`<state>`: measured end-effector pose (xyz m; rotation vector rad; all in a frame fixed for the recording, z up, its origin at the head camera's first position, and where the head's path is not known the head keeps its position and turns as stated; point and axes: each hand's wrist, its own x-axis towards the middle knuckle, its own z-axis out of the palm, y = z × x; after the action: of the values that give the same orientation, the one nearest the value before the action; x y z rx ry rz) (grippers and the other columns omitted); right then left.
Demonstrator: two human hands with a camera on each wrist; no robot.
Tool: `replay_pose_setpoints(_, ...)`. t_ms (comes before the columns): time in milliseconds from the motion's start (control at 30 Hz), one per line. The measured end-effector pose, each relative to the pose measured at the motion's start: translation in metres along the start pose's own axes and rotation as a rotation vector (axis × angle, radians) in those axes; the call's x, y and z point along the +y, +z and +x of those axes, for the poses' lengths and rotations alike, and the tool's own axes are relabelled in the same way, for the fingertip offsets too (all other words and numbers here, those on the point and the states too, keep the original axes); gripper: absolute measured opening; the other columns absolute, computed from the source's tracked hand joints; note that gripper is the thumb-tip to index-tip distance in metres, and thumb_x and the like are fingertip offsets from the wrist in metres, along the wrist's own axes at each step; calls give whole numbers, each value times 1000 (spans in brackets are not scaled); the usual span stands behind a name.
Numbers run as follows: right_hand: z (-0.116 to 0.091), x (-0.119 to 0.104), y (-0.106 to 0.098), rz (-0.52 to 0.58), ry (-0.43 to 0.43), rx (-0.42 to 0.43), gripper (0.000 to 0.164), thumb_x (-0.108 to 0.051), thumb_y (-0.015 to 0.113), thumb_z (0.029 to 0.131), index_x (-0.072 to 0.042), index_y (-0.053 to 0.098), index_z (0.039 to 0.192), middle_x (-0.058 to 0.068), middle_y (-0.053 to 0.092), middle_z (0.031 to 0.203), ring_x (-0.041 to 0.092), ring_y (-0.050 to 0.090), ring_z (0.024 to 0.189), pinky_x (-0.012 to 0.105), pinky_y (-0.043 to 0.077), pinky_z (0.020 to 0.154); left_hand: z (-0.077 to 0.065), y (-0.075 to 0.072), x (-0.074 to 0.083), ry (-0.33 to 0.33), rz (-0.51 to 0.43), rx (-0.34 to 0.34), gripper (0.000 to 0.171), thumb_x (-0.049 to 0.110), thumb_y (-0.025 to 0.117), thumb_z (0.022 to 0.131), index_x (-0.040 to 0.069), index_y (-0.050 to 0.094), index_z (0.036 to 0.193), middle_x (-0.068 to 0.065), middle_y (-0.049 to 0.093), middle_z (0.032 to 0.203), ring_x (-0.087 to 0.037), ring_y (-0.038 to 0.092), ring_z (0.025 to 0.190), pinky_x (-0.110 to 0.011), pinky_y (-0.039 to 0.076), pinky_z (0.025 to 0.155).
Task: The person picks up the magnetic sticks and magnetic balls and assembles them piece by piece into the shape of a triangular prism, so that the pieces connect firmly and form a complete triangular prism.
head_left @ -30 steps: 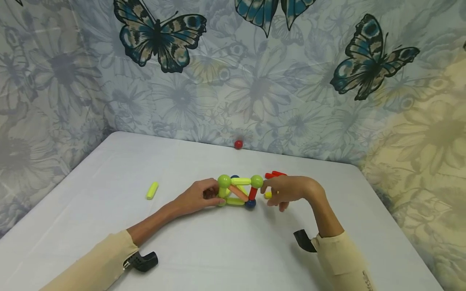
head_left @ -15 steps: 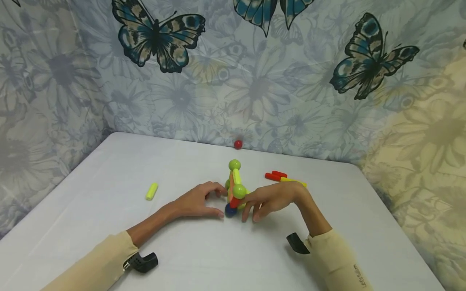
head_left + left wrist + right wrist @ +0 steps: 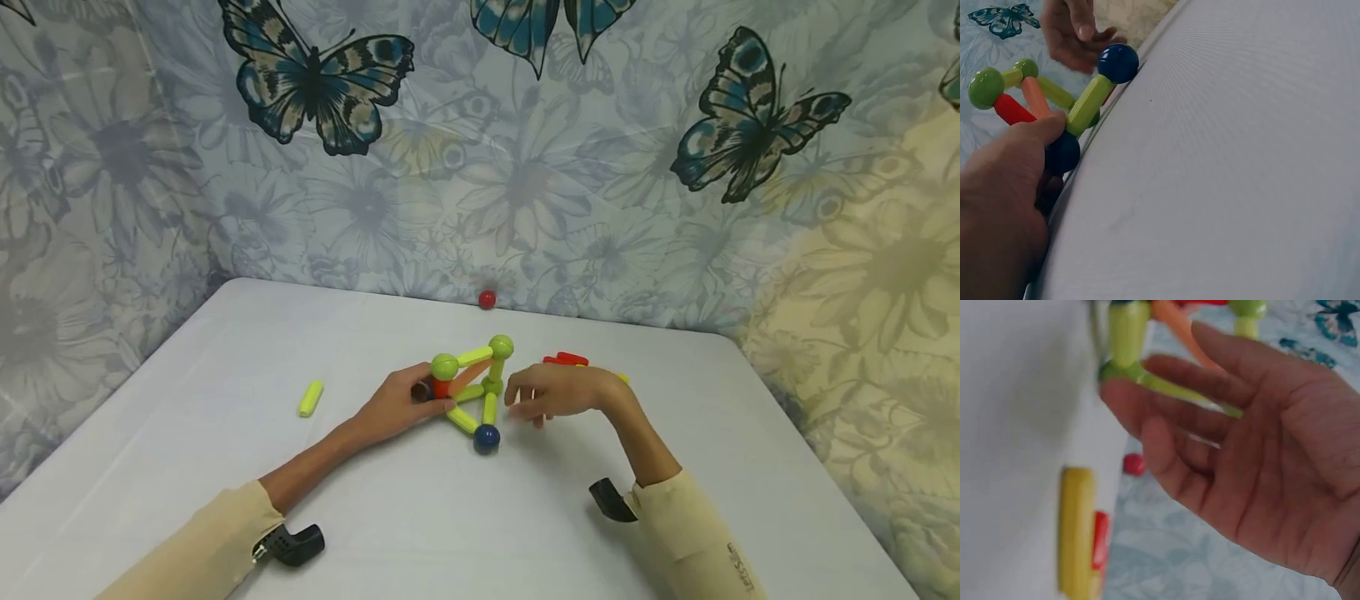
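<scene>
A ball-and-stick building toy frame point(image 3: 476, 357) stands on the white table, made of green and blue balls joined by yellow-green, red and orange sticks. My left hand point(image 3: 393, 407) grips its left corner; in the left wrist view the thumb lies against a blue ball point(image 3: 1063, 154) there. Another blue ball point(image 3: 486, 439) is at the near corner of the frame. My right hand point(image 3: 558, 389) is just right of the frame with loosely bent fingers. The right wrist view shows its palm point(image 3: 1260, 462) holding nothing.
A loose yellow-green stick point(image 3: 311, 398) lies to the left. Red sticks point(image 3: 572, 359) and a yellow stick point(image 3: 1077, 531) lie behind the right hand. At the table's back edge sits a red ball point(image 3: 487, 299), close to the butterfly-patterned backdrop.
The frame has been turned about on the table. My left hand let go midway and now grips a different corner. The right hand touched the frame, then drew back slightly to the right.
</scene>
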<state>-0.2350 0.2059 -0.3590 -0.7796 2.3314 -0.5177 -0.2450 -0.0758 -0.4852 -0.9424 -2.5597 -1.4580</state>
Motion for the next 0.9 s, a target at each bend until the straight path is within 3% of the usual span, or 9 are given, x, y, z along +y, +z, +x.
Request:
replay_pose_setpoints(100,9,17,0,-19,21,132,37,-23,66,103,-4,57,134,14,70,117,22,70,101,32,57,86,2,1,-2,-14,8,30,30,23,80,93,14,70,120,-1,73,101,-10,62,86,-23,52,80)
replay_pose_setpoints(200,22,29,2,9,-18,196,39,-22,69,101,-3,57,133,16,69,124,28,68,114,37,59,95,5,1,-3,-19,-2,42,28,20,80,93,12,71,118,-3,74,103,-11,63,87,-24,52,81)
replay_pose_setpoints(333,33,35,-7,61,-32,197,30,-18,72,99,-2,65,124,14,71,121,25,70,112,40,57,100,18,1,-2,-28,-24,38,28,19,80,92,10,73,118,-5,75,105,-12,66,91,-24,54,84)
replay_pose_setpoints(500,37,43,-16,87,13,167,28,-17,74,97,-4,70,121,10,73,119,21,70,108,40,56,102,32,5,0,-55,-32,4,29,21,79,94,11,74,121,-5,76,109,-14,65,95,-25,53,87)
replay_pose_setpoints(700,30,43,-11,97,108,137,31,-22,77,95,-10,71,123,8,73,128,29,67,124,46,53,108,29,8,1,-75,-32,-35,34,25,79,94,13,71,125,-4,76,113,-15,66,101,-30,53,93)
replay_pose_setpoints(900,27,37,-4,102,152,152,32,-23,79,93,-11,71,122,5,74,121,24,68,119,40,54,102,27,7,1,-64,-21,-33,30,25,77,96,14,72,123,-3,76,116,-17,69,109,-37,54,100)
